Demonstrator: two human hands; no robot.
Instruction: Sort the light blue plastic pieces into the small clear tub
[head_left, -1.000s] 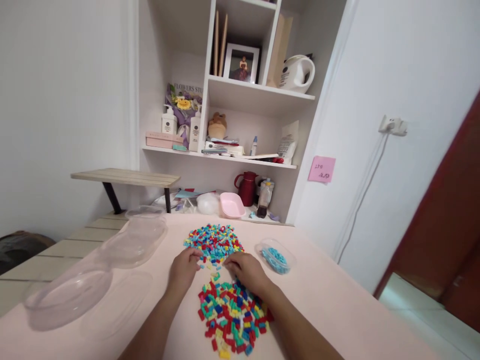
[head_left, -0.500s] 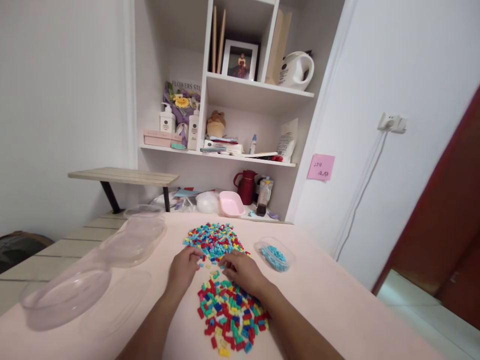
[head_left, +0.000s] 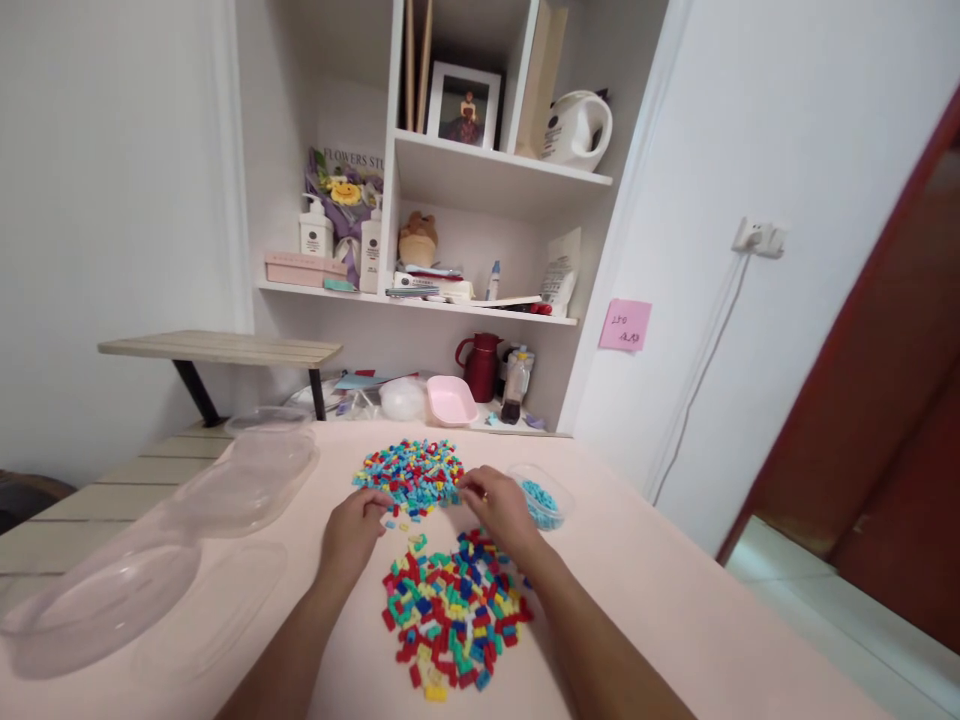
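Two heaps of small coloured bricks lie on the pink table (head_left: 675, 620): a far heap (head_left: 409, 467) and a near heap (head_left: 450, 605). My left hand (head_left: 352, 525) rests at the near left edge of the far heap, its fingertips among a few loose bricks. My right hand (head_left: 499, 505) is at that heap's right edge with the fingertips pinched together at the bricks; whether a brick is between them is too small to tell. A small clear dish (head_left: 544, 495) holding light blue bricks sits just right of my right hand.
Clear plastic containers (head_left: 247, 480) and lids (head_left: 97, 600) lie at the left of the table. Behind it stand white shelves (head_left: 480, 175) with bottles, a kettle and a photo frame, plus a pink tray (head_left: 450, 400) and a red jug (head_left: 480, 365).
My right hand has moved away from the near heap, up and right to the far heap's right edge. The left hand has stayed put. The view has shifted slightly.
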